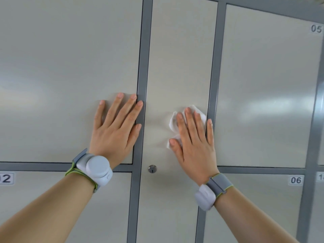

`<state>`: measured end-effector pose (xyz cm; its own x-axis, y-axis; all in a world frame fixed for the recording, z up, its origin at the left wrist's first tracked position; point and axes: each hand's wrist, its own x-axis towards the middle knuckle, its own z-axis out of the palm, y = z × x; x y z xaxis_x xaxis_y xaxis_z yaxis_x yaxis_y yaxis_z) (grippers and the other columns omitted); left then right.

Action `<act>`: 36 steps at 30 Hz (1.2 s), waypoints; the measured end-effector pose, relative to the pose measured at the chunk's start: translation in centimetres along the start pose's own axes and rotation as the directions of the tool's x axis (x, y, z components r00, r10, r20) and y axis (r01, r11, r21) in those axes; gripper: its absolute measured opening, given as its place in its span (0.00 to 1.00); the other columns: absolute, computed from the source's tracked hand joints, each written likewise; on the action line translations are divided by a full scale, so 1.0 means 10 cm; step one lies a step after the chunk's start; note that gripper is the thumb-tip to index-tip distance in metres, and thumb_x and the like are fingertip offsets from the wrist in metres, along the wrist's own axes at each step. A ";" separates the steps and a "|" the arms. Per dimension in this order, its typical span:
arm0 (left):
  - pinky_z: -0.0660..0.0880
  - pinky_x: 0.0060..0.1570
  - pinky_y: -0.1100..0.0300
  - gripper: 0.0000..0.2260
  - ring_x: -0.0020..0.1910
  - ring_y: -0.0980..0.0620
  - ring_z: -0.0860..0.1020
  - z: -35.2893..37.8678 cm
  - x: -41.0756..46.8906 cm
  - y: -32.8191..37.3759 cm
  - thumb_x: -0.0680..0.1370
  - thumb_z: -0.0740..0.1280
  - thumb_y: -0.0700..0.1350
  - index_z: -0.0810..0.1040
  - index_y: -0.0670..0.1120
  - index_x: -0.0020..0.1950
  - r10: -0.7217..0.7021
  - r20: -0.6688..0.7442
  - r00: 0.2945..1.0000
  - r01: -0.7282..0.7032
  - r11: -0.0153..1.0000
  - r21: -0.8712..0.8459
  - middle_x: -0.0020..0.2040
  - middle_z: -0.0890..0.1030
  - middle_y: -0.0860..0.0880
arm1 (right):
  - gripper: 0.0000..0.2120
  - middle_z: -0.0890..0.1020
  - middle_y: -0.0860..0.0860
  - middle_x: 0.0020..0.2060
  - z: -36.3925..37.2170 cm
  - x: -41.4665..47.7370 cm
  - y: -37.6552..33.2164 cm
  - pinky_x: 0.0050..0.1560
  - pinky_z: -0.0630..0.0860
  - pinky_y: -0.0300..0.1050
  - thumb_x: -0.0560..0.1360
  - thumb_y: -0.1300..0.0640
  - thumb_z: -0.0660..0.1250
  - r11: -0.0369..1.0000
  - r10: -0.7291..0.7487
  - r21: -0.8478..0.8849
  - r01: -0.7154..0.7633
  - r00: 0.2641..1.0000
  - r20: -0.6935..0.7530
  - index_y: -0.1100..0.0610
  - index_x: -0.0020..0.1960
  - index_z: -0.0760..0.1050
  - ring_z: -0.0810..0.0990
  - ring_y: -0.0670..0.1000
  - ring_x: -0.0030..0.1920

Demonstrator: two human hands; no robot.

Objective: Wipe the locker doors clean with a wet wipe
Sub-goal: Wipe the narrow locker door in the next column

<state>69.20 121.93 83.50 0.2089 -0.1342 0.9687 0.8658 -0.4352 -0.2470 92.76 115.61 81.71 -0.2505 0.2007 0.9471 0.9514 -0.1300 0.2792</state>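
A tall, narrow beige locker door (pixel 178 58) runs down the middle of the view, with a round keyhole (pixel 152 168) low on its left side. My right hand (pixel 194 137) presses a crumpled white wet wipe (pixel 172 122) flat against this door, fingers spread over it. My left hand (pixel 116 127) lies flat and empty on the wide beige door (pixel 70 76) to the left, its fingertips reaching the grey frame strip (pixel 142 67). Both wrists wear grey bands with white pods.
Grey frame bars separate the doors. To the right is door 05 (pixel 263 85), with door 06 (pixel 254 207) below it. Door 02 (pixel 43 199) sits at lower left. Another column of lockers shows at the far right edge.
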 end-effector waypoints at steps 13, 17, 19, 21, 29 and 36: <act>0.53 0.77 0.39 0.22 0.79 0.45 0.60 0.00 0.00 0.00 0.85 0.55 0.51 0.65 0.47 0.79 0.003 0.006 1.000 -0.003 1.000 0.013 0.79 0.65 0.49 | 0.30 0.56 0.54 0.80 -0.04 0.02 0.25 0.79 0.43 0.58 0.83 0.42 0.49 0.998 0.045 -0.053 -0.045 0.999 -0.002 0.55 0.81 0.51 0.53 0.55 0.80; 0.53 0.77 0.39 0.22 0.79 0.44 0.60 0.00 -0.01 0.00 0.86 0.54 0.50 0.65 0.47 0.80 0.004 0.010 1.000 -0.004 1.000 0.014 0.79 0.65 0.49 | 0.31 0.56 0.56 0.80 -0.01 -0.06 0.18 0.79 0.43 0.58 0.84 0.42 0.48 0.997 0.076 -0.015 -0.076 0.997 0.005 0.57 0.81 0.50 0.52 0.56 0.80; 0.53 0.77 0.38 0.22 0.80 0.44 0.60 0.00 0.00 0.00 0.86 0.54 0.51 0.65 0.47 0.80 0.003 0.015 1.000 -0.003 1.000 0.018 0.79 0.65 0.49 | 0.30 0.56 0.57 0.80 0.01 -0.17 0.12 0.79 0.44 0.59 0.84 0.42 0.48 0.998 0.053 -0.015 -0.053 0.999 0.009 0.57 0.81 0.51 0.52 0.56 0.80; 0.54 0.77 0.38 0.22 0.80 0.44 0.60 0.00 0.00 0.00 0.86 0.54 0.51 0.65 0.46 0.79 0.002 0.019 1.000 -0.002 1.000 0.019 0.79 0.65 0.49 | 0.30 0.57 0.57 0.79 0.03 -0.30 0.06 0.79 0.47 0.60 0.84 0.42 0.48 1.000 0.015 -0.020 -0.014 1.000 0.008 0.58 0.80 0.53 0.53 0.56 0.80; 0.53 0.77 0.38 0.22 0.79 0.44 0.60 0.00 0.00 0.00 0.86 0.54 0.51 0.65 0.46 0.79 0.004 0.014 1.000 -0.004 1.000 0.020 0.79 0.65 0.49 | 0.30 0.59 0.57 0.78 0.01 -0.49 0.05 0.77 0.55 0.62 0.83 0.42 0.53 0.990 -0.136 -0.042 0.137 0.990 0.024 0.58 0.79 0.57 0.62 0.59 0.77; 0.48 0.78 0.41 0.23 0.80 0.45 0.57 -0.05 0.00 0.01 0.86 0.54 0.51 0.64 0.47 0.80 -0.005 0.052 0.999 0.006 1.000 -0.020 0.80 0.64 0.49 | 0.31 0.56 0.57 0.79 -0.01 -0.21 0.06 0.78 0.50 0.62 0.83 0.42 0.49 1.000 0.007 -0.007 -0.007 1.000 0.009 0.59 0.80 0.56 0.55 0.59 0.79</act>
<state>69.02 121.44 83.51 0.2284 -0.0853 0.9698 0.8577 -0.4537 -0.2419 93.85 115.05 79.93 -0.2419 0.2088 0.9476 0.9518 -0.1385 0.2735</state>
